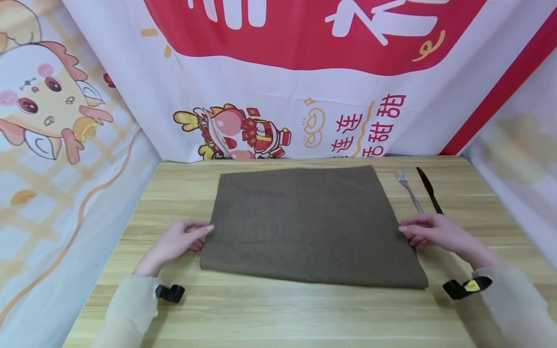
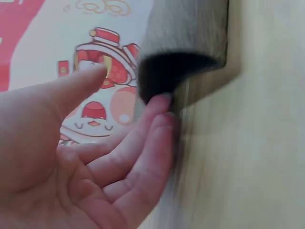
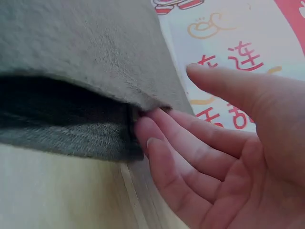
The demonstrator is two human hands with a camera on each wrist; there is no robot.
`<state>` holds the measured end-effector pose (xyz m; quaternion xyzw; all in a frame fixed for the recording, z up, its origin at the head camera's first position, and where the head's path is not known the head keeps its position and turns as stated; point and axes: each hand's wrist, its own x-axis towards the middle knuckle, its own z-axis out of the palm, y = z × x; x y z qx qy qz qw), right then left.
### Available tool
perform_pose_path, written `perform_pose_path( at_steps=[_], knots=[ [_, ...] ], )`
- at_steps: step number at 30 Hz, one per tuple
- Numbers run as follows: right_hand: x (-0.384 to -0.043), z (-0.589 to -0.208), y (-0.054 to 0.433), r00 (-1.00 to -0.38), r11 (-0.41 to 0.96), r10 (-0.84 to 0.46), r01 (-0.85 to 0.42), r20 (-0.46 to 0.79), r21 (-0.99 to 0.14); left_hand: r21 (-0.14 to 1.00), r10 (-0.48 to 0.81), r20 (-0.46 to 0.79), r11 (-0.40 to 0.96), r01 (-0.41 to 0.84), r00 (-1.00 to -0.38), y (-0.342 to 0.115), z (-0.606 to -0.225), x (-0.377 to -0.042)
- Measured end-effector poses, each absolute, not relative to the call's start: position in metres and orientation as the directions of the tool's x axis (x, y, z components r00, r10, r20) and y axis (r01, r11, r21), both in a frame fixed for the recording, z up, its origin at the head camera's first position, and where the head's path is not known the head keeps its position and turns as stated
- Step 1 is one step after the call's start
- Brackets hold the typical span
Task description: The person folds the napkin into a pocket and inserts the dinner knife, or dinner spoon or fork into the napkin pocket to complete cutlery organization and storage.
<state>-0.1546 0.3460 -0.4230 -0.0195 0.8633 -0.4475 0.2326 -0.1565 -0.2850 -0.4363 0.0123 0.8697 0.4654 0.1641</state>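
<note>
A dark brown-grey cloth [image 1: 300, 227], folded over, lies on the wooden table. My left hand [image 1: 183, 238] is at its left edge. In the left wrist view, the fingertips touch the side of the cloth's fold [image 2: 190, 28] while the thumb stands apart. At the opposite edge is my right hand [image 1: 428, 232]. Its fingertips reach just under the upper layer of the cloth [image 3: 95, 43] in the right wrist view, and the thumb is clear of the fabric. Between the layers a dark gap shows in both wrist views.
A fork [image 1: 409, 188] and a dark knife [image 1: 428, 188] lie right of the cloth, beyond my right hand, which hides their lower ends. The wooden table [image 1: 270, 314] meets a printed white and red curtain [image 1: 270, 82] at the back. Printed fabric also hangs along both sides.
</note>
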Motion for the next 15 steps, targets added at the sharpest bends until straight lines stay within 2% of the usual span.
perform_pose_path(
  at_steps=[3,6,8,11,13,15],
  knots=[
    [-0.141,-0.420,0.350,-0.859,0.619,-0.298,0.158,-0.416,-0.769,0.797,0.223,-0.305,0.593,-0.120,-0.926,-0.288,-0.435,-0.138],
    [-0.129,-0.419,0.354,-0.803,0.637,-0.400,0.104,-0.442,-0.764,0.788,0.331,-0.297,0.615,-0.034,-0.896,-0.289,-0.434,-0.126],
    [-0.124,-0.420,0.355,-0.761,0.613,-0.503,0.019,-0.410,-0.790,0.805,0.426,-0.255,0.591,0.053,-0.868,-0.289,-0.433,-0.121],
    [-0.121,-0.421,0.354,-0.723,0.532,-0.625,-0.117,-0.296,-0.839,0.860,0.512,-0.156,0.491,0.140,-0.845,-0.284,-0.432,-0.121],
    [-0.122,-0.416,0.351,-0.754,0.515,-0.616,-0.164,-0.230,-0.841,0.889,0.506,-0.075,0.424,0.172,-0.859,-0.279,-0.430,-0.124],
    [-0.123,-0.404,0.347,-0.819,0.547,-0.537,-0.155,-0.203,-0.822,0.902,0.461,-0.009,0.388,0.192,-0.887,-0.274,-0.425,-0.128]
  ],
)
